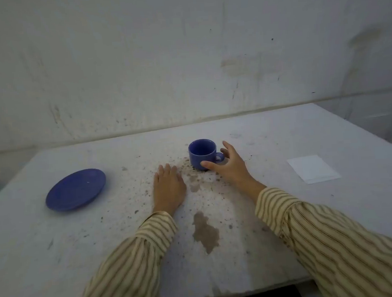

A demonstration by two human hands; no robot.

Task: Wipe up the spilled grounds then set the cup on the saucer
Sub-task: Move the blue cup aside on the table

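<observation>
Currently right hand [230,166] loosely cupping blue ceramic cup [202,153], thumb touching; left hand [169,188] flat, empty on desk [57,239]. Risk: moving cup smears unwiped dark grounds [193,176]; white napkin [313,169] untouched.

There is one view only, from a camera on the person's head. It looks forward and down over a pale table [287,211], close enough that both striped sleeves [133,264] enter from the bottom edge. The wide lens bends the table's far edge and takes in the wall [184,56] behind.
</observation>
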